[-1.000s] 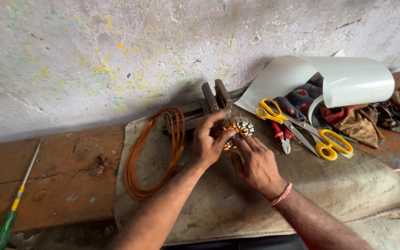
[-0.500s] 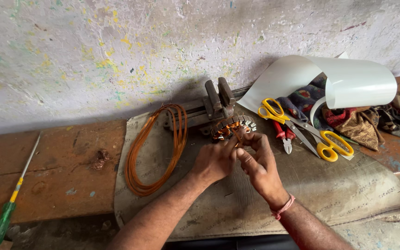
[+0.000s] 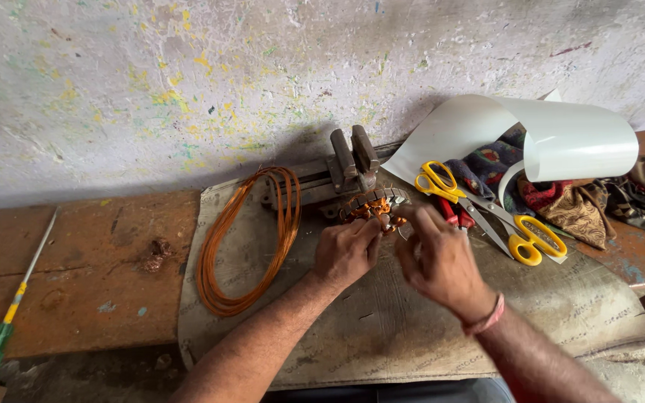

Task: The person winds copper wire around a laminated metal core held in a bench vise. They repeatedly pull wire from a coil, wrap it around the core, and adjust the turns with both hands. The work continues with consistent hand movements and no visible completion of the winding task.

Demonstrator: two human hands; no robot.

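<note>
A paint-flecked wall fills the upper half of the frame. Below it runs a worn reddish tabletop carrying a grey mat. On the mat's left lies a loose copper wire coil, not yet used. At the centre, a small wound part sits beside a metal vise; some copper already shows in it, so the winding seems partly done. The left hand curls loosely against it; the right hand pinches something at its edge, too small to tell.
</note>
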